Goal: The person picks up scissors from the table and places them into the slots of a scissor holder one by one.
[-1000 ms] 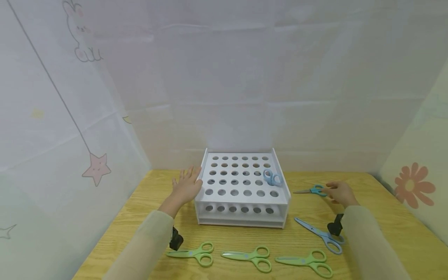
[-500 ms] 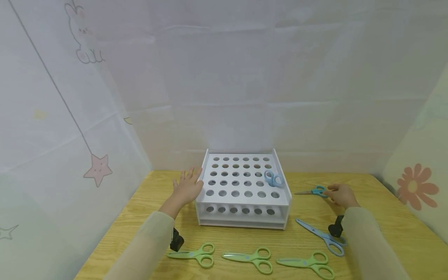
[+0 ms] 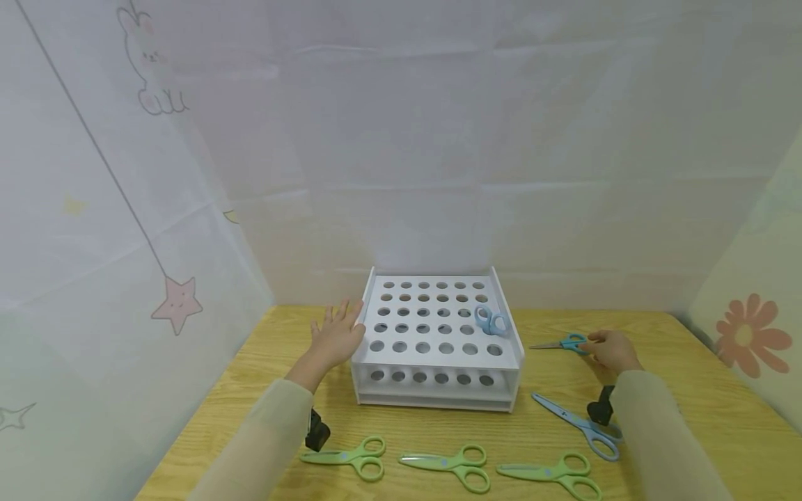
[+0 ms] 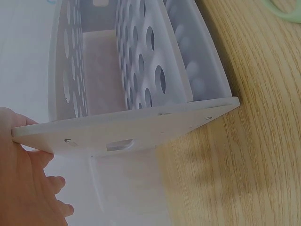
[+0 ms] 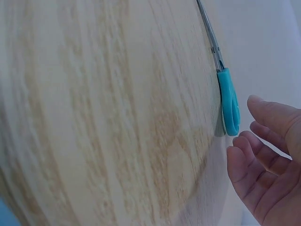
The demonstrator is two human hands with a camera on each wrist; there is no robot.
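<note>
My left hand (image 3: 337, 339) rests on the left wall of a white rack (image 3: 432, 356) with rows of round holes, its fingers spread. In the left wrist view the hand (image 4: 28, 183) touches the end of the rack's side panel (image 4: 136, 129). A pair of light blue scissors (image 3: 490, 320) stands in a hole on the rack's right side, handles up. Beside the handles of teal scissors (image 3: 573, 342) on the table is my right hand (image 3: 612, 349). The right wrist view has its fingers loosely bent, a small gap away from the teal handle (image 5: 229, 103).
Blue-grey scissors (image 3: 579, 423) lie on the table (image 3: 250, 410) below the right hand, partly behind the wrist camera. Along the front lie green scissors (image 3: 351, 456), a second green pair (image 3: 447, 462) and a third green pair (image 3: 551, 473). A pale cloth (image 3: 401, 153) hangs behind.
The whole head view has shifted slightly. My right hand stays by the teal scissors' handles, and the left hand keeps its place on the rack.
</note>
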